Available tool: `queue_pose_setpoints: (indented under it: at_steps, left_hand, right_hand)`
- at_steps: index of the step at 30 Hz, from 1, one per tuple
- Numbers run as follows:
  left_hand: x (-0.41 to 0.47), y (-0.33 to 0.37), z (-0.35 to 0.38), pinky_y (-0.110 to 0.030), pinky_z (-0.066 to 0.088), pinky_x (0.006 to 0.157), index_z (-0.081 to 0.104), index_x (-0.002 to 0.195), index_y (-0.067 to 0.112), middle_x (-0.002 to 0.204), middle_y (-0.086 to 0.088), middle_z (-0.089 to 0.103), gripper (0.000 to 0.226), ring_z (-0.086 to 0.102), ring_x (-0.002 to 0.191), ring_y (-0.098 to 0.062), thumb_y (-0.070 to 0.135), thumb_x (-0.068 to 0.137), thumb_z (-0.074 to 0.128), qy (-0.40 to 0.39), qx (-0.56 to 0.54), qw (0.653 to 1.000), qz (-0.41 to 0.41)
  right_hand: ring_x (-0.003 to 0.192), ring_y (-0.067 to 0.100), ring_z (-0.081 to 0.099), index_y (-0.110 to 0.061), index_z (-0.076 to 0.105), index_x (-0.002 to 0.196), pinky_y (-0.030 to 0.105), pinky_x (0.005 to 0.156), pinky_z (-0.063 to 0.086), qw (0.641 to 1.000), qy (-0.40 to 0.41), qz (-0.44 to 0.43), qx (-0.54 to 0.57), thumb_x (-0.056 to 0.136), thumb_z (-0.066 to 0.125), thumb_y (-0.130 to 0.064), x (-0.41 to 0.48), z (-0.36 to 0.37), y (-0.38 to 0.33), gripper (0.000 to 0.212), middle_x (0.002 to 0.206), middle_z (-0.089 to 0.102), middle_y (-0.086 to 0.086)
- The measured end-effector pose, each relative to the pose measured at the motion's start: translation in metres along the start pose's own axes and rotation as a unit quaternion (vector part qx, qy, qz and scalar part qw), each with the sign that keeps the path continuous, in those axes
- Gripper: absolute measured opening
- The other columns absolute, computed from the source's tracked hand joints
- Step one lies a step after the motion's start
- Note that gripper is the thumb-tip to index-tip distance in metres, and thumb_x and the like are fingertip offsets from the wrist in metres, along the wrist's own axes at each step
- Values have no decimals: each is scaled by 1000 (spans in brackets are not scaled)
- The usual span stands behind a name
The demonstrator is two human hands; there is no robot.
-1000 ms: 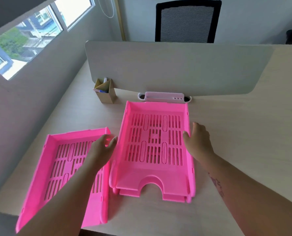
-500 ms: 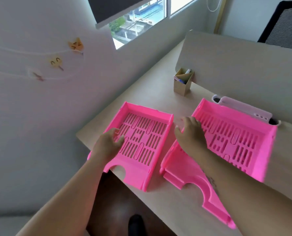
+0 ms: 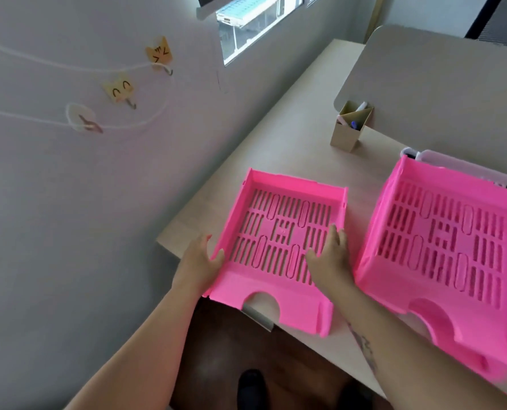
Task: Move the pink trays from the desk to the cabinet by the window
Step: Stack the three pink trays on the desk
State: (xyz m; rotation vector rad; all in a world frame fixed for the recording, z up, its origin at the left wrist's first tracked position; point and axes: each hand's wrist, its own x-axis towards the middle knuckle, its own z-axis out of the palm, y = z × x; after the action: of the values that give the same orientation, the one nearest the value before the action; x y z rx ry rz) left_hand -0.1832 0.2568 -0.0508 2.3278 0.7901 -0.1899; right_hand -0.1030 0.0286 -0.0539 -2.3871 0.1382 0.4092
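A single pink slotted tray (image 3: pixel 278 232) lies at the desk's near left corner, its notched front hanging over the edge. My left hand (image 3: pixel 200 263) grips its left wall, thumb inside. My right hand (image 3: pixel 330 257) rests on its right side, fingers over the wall and slotted floor. To the right sits a stack of pink trays (image 3: pixel 453 247), at least two deep, untouched, partly cut off by the frame's right edge.
The desk (image 3: pixel 290 137) runs along a grey wall with cat-shaped hooks (image 3: pixel 119 90) and a window (image 3: pixel 252 22). A cardboard pen holder (image 3: pixel 348 128) and a pale plastic organiser (image 3: pixel 465 170) stand by the desk divider (image 3: pixel 438 93). Dark floor lies below the desk edge.
The view swung left from the stack to the single tray. My right hand left the stack and moved onto the single tray's right side; my left hand shifted onto its left wall.
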Motion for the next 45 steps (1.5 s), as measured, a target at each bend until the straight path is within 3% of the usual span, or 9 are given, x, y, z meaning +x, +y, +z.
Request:
queue_pose_setpoints:
  at_steps: [3, 6, 10, 16, 20, 27, 33, 38, 45]
  left_hand:
    - [10, -16, 7, -43, 49, 103, 44, 146, 8, 146, -12, 54, 53, 58, 123, -26, 26, 97, 57, -34, -21, 999, 1]
    - [13, -25, 14, -30, 51, 84, 57, 133, 9, 120, -8, 68, 36, 61, 98, -16, 15, 98, 53, -39, -50, 998, 19]
    - [14, -30, 19, -19, 38, 54, 64, 99, 13, 76, 5, 60, 17, 56, 69, -17, 7, 98, 49, -23, -63, 997, 33]
    - [22, -15, -8, -19, 41, 47, 68, 112, 1, 78, 1, 64, 26, 56, 57, -14, 9, 99, 47, -19, -45, 997, 62]
    - [33, 16, -53, -32, 57, 52, 66, 118, -3, 88, -12, 69, 31, 66, 62, -25, 6, 97, 47, -2, -33, 996, 87]
    - [41, 84, -92, -39, 51, 54, 71, 90, -3, 82, -26, 73, 23, 55, 58, -26, 8, 88, 51, 61, -51, 987, 138]
    - [13, 153, -58, -23, 37, 43, 66, 86, -5, 68, -10, 62, 22, 54, 55, -23, 3, 92, 47, 15, -56, 982, 179]
    - [-16, 203, -2, -24, 38, 48, 57, 76, -8, 70, -16, 61, 22, 50, 58, -21, 3, 90, 44, -18, -69, 976, 206]
    - [-53, 238, 70, -27, 36, 48, 54, 84, -8, 72, -14, 54, 23, 44, 56, -20, 6, 96, 40, -52, -64, 972, 222]
  right_hand:
    - [117, 30, 55, -16, -5, 158, 28, 72, 52, 996, 24, 81, 22, 96, 48, -3, -11, 19, 7, 82, 165, 2, 12]
    - [70, 27, 62, -18, -2, 158, 31, 49, 50, 988, 55, 141, 37, 97, 41, 4, -12, 32, 22, 78, 150, 38, 24]
    - [105, 39, 62, -14, 28, 150, 41, 80, 56, 982, 56, 170, 59, 94, 36, 5, -13, 35, 37, 59, 142, 50, 23]
    - [70, 22, 59, -8, 33, 150, 20, 46, 39, 988, 50, 115, 92, 97, 36, 1, -11, 8, 6, 54, 137, 55, 20]
    - [78, 21, 56, -3, 44, 142, 20, 48, 33, 991, 59, 46, 112, 92, 37, 2, 4, -25, -37, 51, 126, 62, 20]
    - [63, 12, 50, -4, 50, 134, 25, 47, 37, 984, 106, -1, 143, 91, 39, -2, 9, -98, -69, 45, 110, 63, 14]
    - [63, 13, 48, 0, 52, 128, 24, 50, 42, 974, 156, 13, 166, 95, 40, 0, -9, -164, -29, 35, 102, 59, 14]
    - [59, 18, 43, 6, 55, 113, 25, 47, 33, 964, 204, 52, 165, 94, 39, 1, -26, -213, 36, 25, 77, 52, 6]
    - [61, 16, 49, -1, 56, 123, 25, 48, 38, 959, 224, 59, 162, 94, 37, 1, -43, -249, 114, 35, 81, 57, 7]
